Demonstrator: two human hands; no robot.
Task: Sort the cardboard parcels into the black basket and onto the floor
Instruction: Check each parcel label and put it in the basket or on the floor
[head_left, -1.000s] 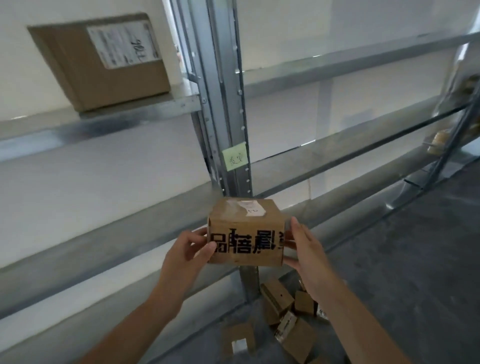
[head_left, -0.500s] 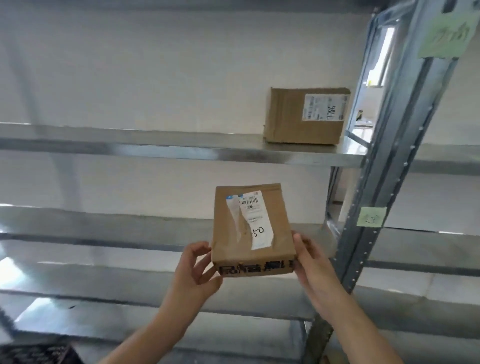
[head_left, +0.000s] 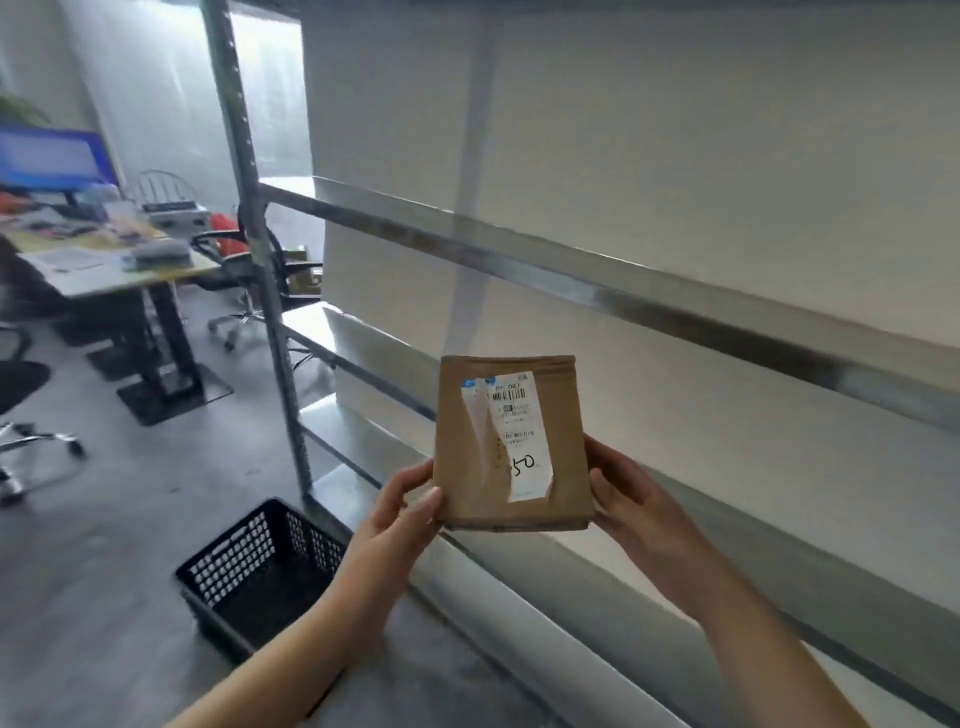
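A small brown cardboard parcel (head_left: 511, 441) with a white shipping label faces me at chest height. My left hand (head_left: 402, 512) grips its lower left edge with thumb on the front. Its lower right edge is held by my right hand (head_left: 631, 499), fingers curled behind. The black basket (head_left: 260, 566), a perforated plastic crate, stands on the grey floor at the lower left, below and left of the parcel; nothing shows in the part of its inside that I see.
Metal shelving (head_left: 571, 270) runs along the wall from centre to right, with an upright post (head_left: 249, 208) left of the parcel. A desk (head_left: 104, 270) with a monitor and office chairs (head_left: 244, 270) stands at the far left. Grey floor (head_left: 104, 519) lies around the basket.
My view has swung left: the large box on the upper shelf and the parcels on the floor have left the frame, and the black basket and desk have come in. Both hands still hold the parcel.
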